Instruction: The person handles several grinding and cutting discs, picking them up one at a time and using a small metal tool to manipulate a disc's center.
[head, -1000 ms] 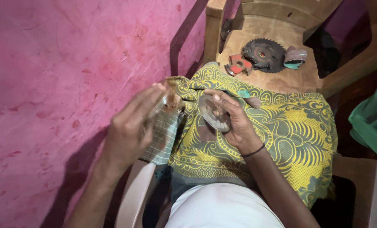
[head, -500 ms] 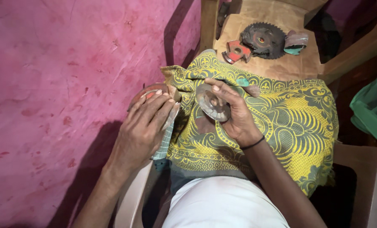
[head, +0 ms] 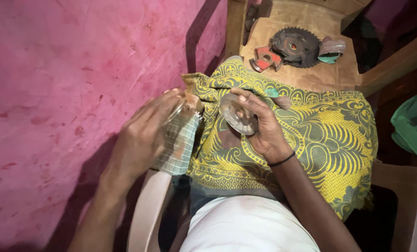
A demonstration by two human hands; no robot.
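Observation:
My right hand (head: 261, 128) grips a round greyish metal disc (head: 236, 114) with a ridged face, held over my lap. My left hand (head: 145, 135) is closed on a pale checked cloth (head: 178, 144) and on a thin shiny piece at its top, too blurred to name. The two hands are a short way apart, the cloth left of the disc. A yellow and green patterned fabric (head: 320, 140) covers my lap under both hands.
A pink wall (head: 68, 84) runs along the left. Ahead, a brown chair seat (head: 311, 70) carries a dark toothed wheel (head: 295, 46), a red metal part (head: 264, 58) and a small greenish piece (head: 332, 49). Green cloth (head: 414, 126) lies at the right edge.
My left hand has drawn back from the fabric's edge and lifted the checked cloth up again. My right hand keeps the disc in about the same place.

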